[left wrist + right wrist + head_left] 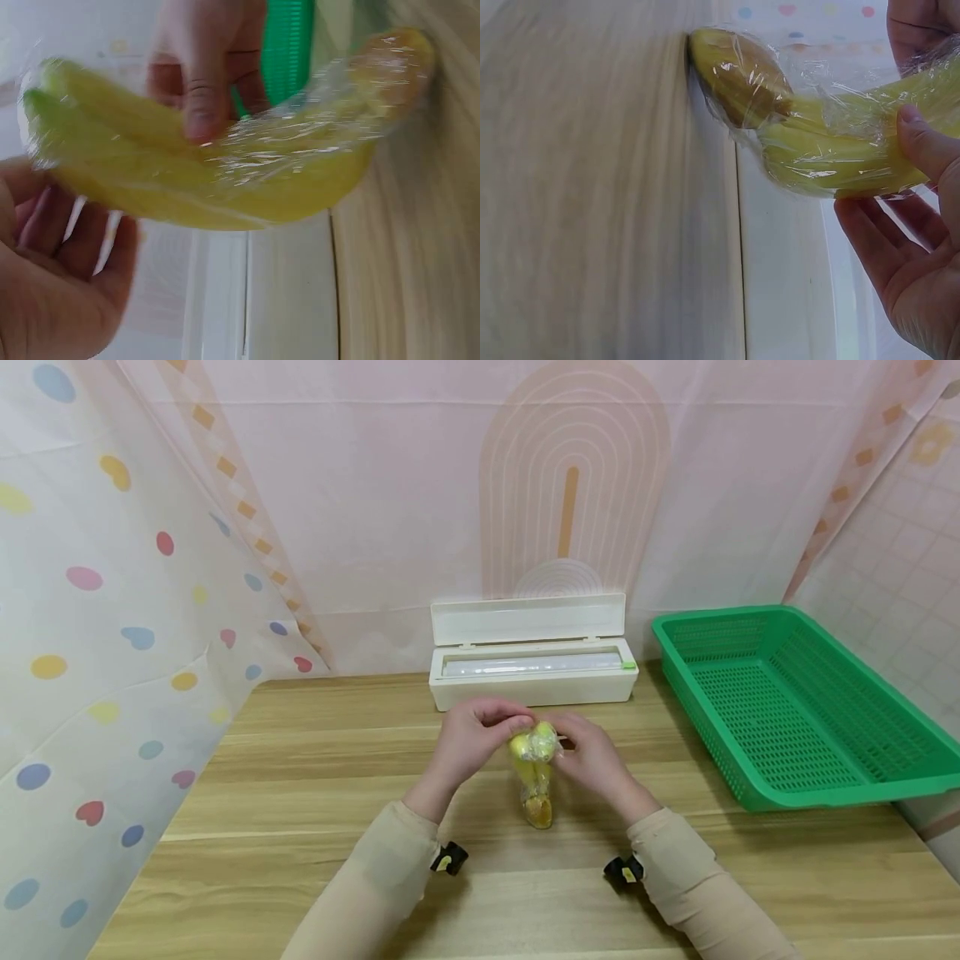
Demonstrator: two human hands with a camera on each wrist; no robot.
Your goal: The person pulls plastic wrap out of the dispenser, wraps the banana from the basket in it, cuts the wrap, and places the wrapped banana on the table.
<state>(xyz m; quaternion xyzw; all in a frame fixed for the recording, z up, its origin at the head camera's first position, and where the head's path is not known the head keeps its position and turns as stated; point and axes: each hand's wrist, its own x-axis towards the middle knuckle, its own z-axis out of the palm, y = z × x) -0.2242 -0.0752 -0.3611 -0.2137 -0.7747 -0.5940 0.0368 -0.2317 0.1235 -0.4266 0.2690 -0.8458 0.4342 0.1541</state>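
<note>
A small bunch of bananas [531, 770] wrapped in clear cling film stands tilted over the table, its brown stem end low and its tips up. My left hand [474, 739] pinches the film-covered tips; in the left wrist view its fingers curl behind them. From the other side my right hand [595, 758] grips the bunch, and in the right wrist view the thumb [924, 142] presses on the film with fingers beneath. The film [270, 154] looks creased and shiny along the bananas. In the right wrist view, the stem end [739, 75] is covered by film too.
Behind the hands stands a white cling film box [532, 692], lid raised, with a film roll [528, 665] inside. A green plastic basket [757, 714] sits at the right of the wooden table [300, 777]. Patterned cloth [375, 510] hangs behind and at the sides.
</note>
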